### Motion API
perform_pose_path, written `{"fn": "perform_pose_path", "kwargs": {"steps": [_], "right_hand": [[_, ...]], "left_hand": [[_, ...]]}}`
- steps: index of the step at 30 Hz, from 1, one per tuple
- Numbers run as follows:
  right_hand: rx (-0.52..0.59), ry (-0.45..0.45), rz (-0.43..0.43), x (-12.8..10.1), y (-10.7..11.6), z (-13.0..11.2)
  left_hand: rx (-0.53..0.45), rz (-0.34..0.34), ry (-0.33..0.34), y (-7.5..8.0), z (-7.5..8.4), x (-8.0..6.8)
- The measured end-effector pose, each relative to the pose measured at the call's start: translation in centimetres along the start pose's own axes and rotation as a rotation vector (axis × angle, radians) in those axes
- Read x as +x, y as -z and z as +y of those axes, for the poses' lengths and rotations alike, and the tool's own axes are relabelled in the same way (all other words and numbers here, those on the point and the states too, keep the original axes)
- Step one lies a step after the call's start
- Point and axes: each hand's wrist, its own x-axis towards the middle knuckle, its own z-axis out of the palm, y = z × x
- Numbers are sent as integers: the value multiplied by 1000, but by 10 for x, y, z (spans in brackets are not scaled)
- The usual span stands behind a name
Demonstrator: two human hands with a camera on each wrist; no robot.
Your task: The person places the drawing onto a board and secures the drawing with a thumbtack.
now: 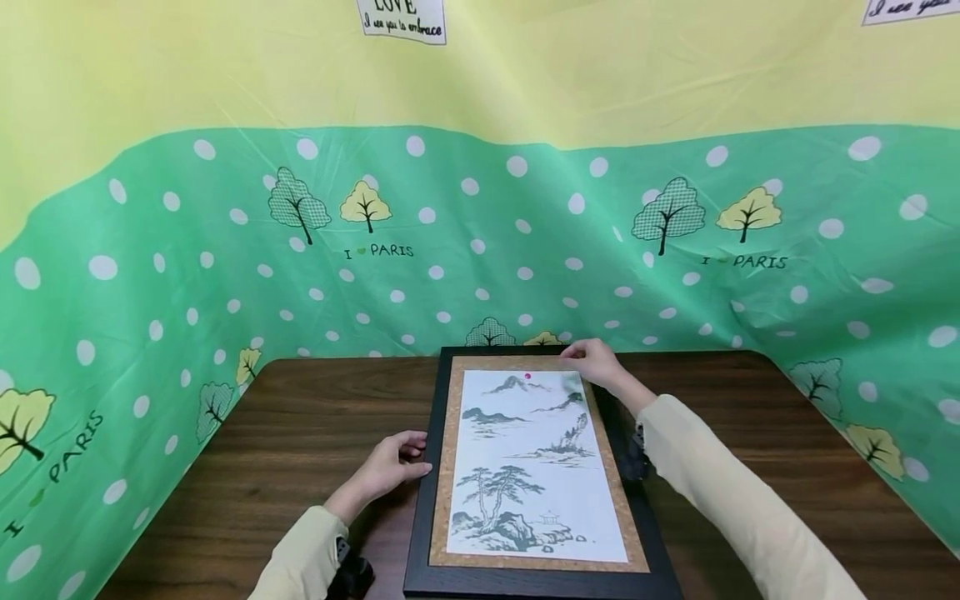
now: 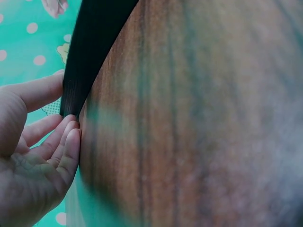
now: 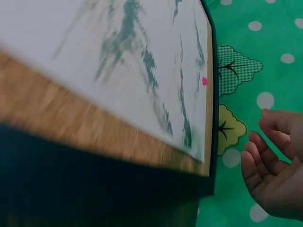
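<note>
1 framed painting (image 1: pixel 536 467) flat on worktop (image 1: pixel 300 433). L hand (image 1: pixel 393 467) fingertips touching frame's left edge, relaxed grip; R hand (image 1: pixel 596 360) loosely curled at far corner, holding nothing.

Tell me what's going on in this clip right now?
A person sits at a dark wooden table with a framed ink landscape painting lying flat on it. The left hand rests against the frame's left edge, fingertips touching the black border. The right hand is at the far right corner of the frame; the right wrist view shows its fingers loosely curled just off the corner, holding nothing. A green polka-dot cloth surrounds the table.
</note>
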Motion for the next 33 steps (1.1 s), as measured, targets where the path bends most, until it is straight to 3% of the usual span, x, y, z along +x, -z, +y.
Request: {"fn": "perform_pose_path", "kwargs": {"steps": [5, 22, 33], "right_hand": [[-37, 35, 9, -16, 17, 5], [-86, -10, 79, -92, 60, 42], [-58, -2, 55, -122, 65, 62]], "left_hand": [[-1, 3, 15, 1, -2, 1], [-9, -20, 14, 5, -3, 1], [2, -30, 15, 7, -2, 3]]}}
